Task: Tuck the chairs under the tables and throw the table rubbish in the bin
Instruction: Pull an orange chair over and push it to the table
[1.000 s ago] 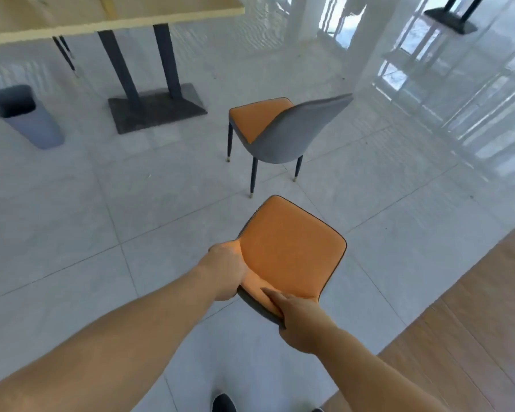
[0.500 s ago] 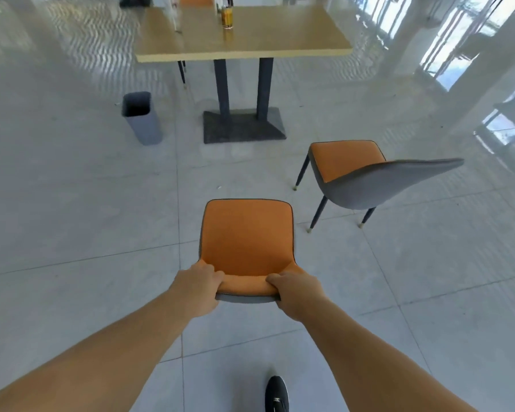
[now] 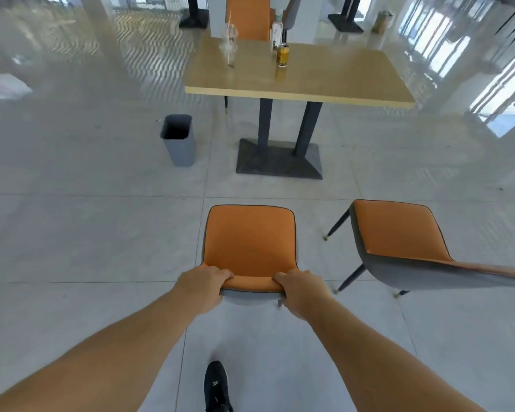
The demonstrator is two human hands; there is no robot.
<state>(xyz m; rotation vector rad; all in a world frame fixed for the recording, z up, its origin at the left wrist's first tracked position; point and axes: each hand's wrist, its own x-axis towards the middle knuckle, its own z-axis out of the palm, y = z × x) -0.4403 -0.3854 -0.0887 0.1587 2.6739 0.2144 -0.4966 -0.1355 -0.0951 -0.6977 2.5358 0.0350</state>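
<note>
Chair one (image 3: 250, 242), orange-seated with a grey shell, stands on the tiled floor near the person, facing the wooden table (image 3: 324, 81) further off. The left hand (image 3: 204, 288) and right hand (image 3: 299, 292) each clasp the top edge of its backrest. A second chair (image 3: 399, 233) stands just to the right, apart from the table. On the far part of the tabletop stand a plastic cup (image 3: 229, 46), a can (image 3: 282, 55) and a bottle (image 3: 276, 34). A grey bin (image 3: 179, 141) sits on the floor left of the table base.
</note>
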